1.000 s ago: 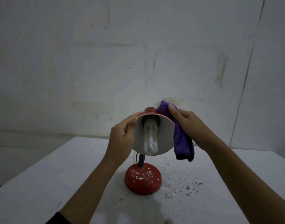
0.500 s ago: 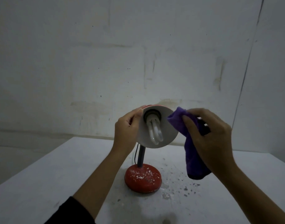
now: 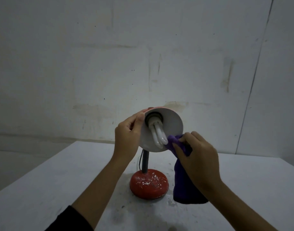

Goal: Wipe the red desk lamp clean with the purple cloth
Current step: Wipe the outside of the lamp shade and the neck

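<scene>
The red desk lamp (image 3: 148, 184) stands on a white table, its round red base flecked with white. Its shade (image 3: 172, 125) is tilted up toward me, showing the white inside and a white spiral-tube bulb (image 3: 158, 136). My left hand (image 3: 128, 135) grips the shade's left rim. My right hand (image 3: 198, 157) holds the purple cloth (image 3: 183, 185) bunched at its top, pressed against the shade's lower right rim beside the bulb tip. The rest of the cloth hangs down to the right of the base.
The white table (image 3: 59, 180) has dark specks and white flakes around the lamp base. A thin cord (image 3: 140, 161) runs down behind the dark lamp stem. A bare grey wall rises behind the table's far edge.
My right hand has brought the cloth from behind the shade's upper right, round the right rim, down to its lower right edge. The shade has tilted up slightly more. My left hand keeps its grip.
</scene>
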